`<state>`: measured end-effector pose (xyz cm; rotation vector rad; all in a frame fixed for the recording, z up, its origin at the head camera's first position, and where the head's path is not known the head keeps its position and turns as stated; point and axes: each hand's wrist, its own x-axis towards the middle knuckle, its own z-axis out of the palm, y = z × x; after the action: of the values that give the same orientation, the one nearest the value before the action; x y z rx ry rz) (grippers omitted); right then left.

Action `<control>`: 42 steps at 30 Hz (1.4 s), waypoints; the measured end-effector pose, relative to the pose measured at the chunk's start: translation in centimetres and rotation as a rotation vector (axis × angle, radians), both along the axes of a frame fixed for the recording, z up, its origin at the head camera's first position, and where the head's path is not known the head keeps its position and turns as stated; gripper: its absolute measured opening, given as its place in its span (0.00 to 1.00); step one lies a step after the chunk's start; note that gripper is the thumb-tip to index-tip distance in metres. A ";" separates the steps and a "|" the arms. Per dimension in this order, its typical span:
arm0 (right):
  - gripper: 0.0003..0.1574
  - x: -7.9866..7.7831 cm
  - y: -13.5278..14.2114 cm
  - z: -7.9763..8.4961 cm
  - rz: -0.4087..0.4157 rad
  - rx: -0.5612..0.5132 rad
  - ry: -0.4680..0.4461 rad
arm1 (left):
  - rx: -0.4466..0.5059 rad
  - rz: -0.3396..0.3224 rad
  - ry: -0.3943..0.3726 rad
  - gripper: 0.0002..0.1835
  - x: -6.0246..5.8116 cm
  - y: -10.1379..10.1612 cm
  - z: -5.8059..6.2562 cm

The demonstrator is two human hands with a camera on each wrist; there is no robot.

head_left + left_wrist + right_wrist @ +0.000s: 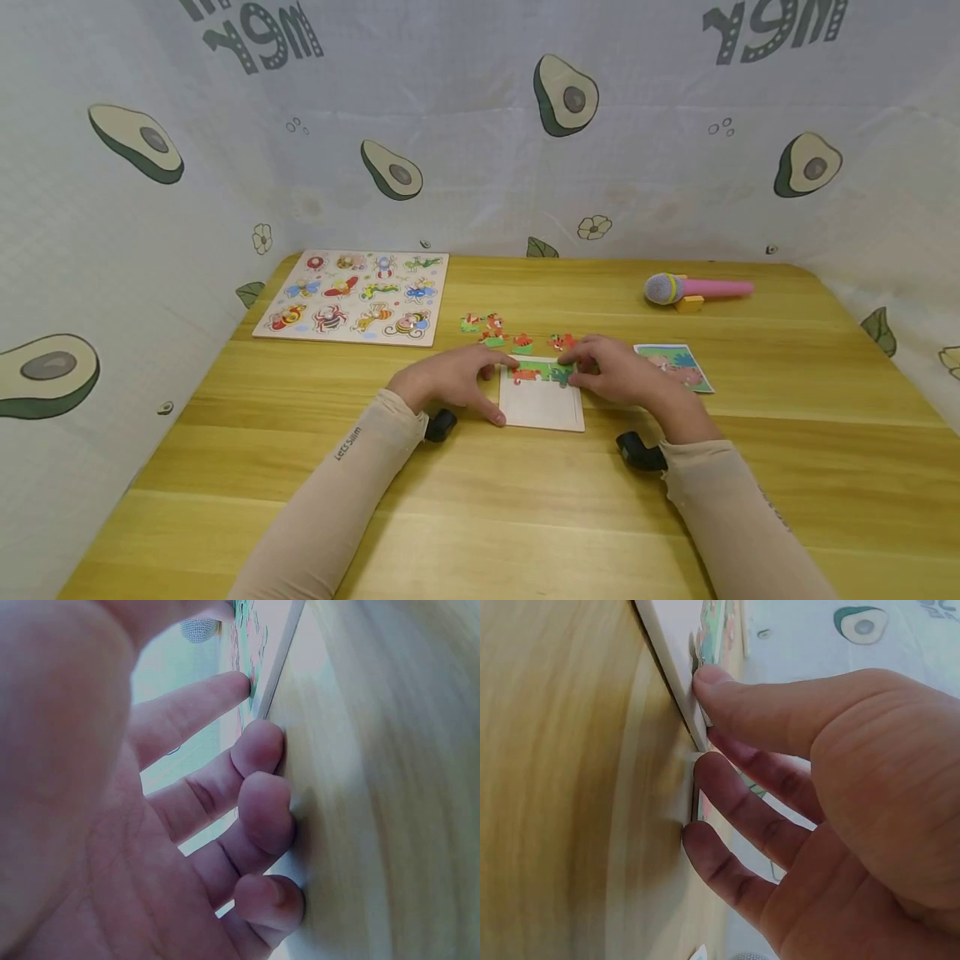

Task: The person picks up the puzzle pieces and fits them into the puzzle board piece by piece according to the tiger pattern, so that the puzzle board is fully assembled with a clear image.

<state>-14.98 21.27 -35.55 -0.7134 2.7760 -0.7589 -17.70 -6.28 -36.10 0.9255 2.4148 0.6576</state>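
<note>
A small white puzzle board (542, 408) lies on the table, with jigsaw pieces along its far side. My left hand (455, 377) is spread along the board's left edge. Its index fingertip touches the orange-and-green piece (527, 374) at the far left corner, while the thumb rests by the near left corner. In the left wrist view its other fingers (262, 814) rest loosely on the table beside the board. At the far right corner my right hand (618, 372) pinches a green puzzle piece (560, 377) between thumb and index finger; the thumb (727, 694) overlaps the board in the right wrist view.
Several loose puzzle pieces (493, 325) lie just beyond the board. A large insect peg puzzle (352, 297) is at the far left. To the right are a picture card (686, 367) and a pink toy microphone (712, 288) on a yellow block (689, 304). A patterned curtain (480, 108) hangs behind.
</note>
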 end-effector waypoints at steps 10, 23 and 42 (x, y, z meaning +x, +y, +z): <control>0.16 -0.1 -0.1 0.0 -0.025 0.025 -0.019 | 0.009 -0.004 0.002 0.48 0.0 0.0 -0.1; 0.22 -0.2 -0.5 0.1 -0.057 0.014 -0.070 | -0.004 -0.008 0.001 0.47 0.0 0.0 0.0; 0.21 -0.1 -0.9 0.2 -0.047 0.057 -0.037 | -0.010 -0.001 -0.004 0.47 0.0 0.1 0.1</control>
<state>-15.05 20.40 -35.38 -0.6198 2.7778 -0.6915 -17.71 -6.20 -36.04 0.9213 2.4120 0.6460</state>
